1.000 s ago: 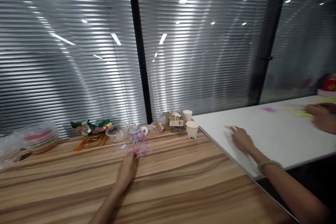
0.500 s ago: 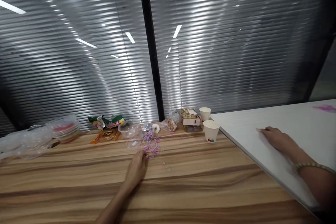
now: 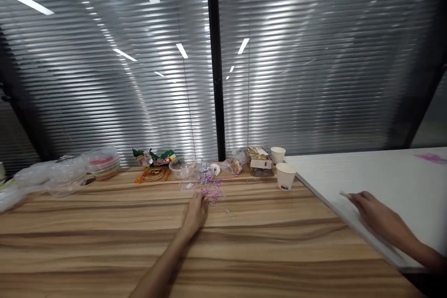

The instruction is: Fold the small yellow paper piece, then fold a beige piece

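Note:
My left hand (image 3: 196,213) reaches over the wood-grain table, its fingers drawn together in a pinch. The fingertips are at the near edge of a loose scatter of tiny pink and white pieces (image 3: 213,192); anything between them is too small to make out. Behind the scatter a small clear container (image 3: 205,173) lies tipped, with more such pieces at its mouth. Above the white tabletop (image 3: 321,172) on the right, my right hand (image 3: 372,212) is closed on a small pale thin piece (image 3: 345,194) that sticks out past its fingertips.
Along the back stand a clear plastic bowl (image 3: 182,168), green snack packaging (image 3: 155,158), a box (image 3: 260,160) and two paper cups, the nearer paper cup (image 3: 286,176) by the seam. Stacked clear lids (image 3: 102,162) and plastic bags sit left. A pink smudge (image 3: 431,158) marks the white top.
The view has turned slightly left, so things sit further right in the picture. My left hand has stayed at the scatter's edge. My right hand, with the pale piece, is nearer me over the white top.

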Demonstrator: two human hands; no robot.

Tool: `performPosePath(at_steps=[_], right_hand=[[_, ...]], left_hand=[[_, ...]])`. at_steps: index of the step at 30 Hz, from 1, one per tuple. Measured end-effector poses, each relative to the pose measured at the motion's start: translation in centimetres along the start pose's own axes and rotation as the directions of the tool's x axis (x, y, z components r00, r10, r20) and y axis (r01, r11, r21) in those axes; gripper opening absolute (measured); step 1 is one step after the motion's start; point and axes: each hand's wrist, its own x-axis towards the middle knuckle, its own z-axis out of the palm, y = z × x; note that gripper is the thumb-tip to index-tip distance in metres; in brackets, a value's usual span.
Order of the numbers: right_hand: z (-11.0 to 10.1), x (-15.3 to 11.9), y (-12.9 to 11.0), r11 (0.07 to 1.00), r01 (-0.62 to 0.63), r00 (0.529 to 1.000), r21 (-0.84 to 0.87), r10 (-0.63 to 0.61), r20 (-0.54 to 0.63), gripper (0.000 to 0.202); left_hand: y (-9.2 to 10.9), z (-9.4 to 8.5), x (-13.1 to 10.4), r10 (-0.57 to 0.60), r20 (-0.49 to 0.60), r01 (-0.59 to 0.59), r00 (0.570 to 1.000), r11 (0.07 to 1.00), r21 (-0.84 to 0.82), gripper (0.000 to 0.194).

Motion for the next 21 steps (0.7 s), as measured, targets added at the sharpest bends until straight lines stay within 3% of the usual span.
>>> performPosePath(at_steps=[4, 7, 10, 13, 17, 21], right_hand=[[-2.6, -4.6, -8.7, 0.959, 0.126, 0.978, 0.253, -0.162, 0.128, 0.024], [-3.1, -7.2, -16.6, 0.865, 0.084, 0.960, 0.495, -0.204, 0.193, 0.036], [-1.7, -8.6, -24.0, 0.726, 0.035, 0.916, 0.687, -0.298, 0.269, 0.039], [1.1, -9.0, -29.6, 0.635, -0.003, 0.875, 0.772, -0.372, 0.310, 0.037], [4.5, -9.0, -33.9, 0.510, -0.094, 0.848, 0.855, -0.410, 0.337, 0.033], [6.1, -8.9, -34.8, 0.412, -0.165, 0.844, 0.896, -0.411, 0.345, 0.032]], left_hand=[[1.3, -0.2, 0.0, 0.030, 0.000, -0.029, 1.000, 0.982, -0.189, 0.012], [2.6, 0.1, -0.6, -0.058, 0.087, 0.090, 0.995, 0.893, -0.440, 0.009], [3.8, 0.4, -1.9, -0.096, 0.205, 0.195, 0.974, 0.812, -0.550, 0.016], [4.6, 0.1, -3.4, -0.121, 0.262, 0.262, 0.957, 0.748, -0.609, 0.030], [4.8, -0.8, -4.1, -0.223, 0.249, 0.332, 0.942, 0.537, -0.776, 0.045], [4.8, -1.0, -3.8, -0.227, 0.274, 0.347, 0.935, 0.418, -0.840, 0.043]])
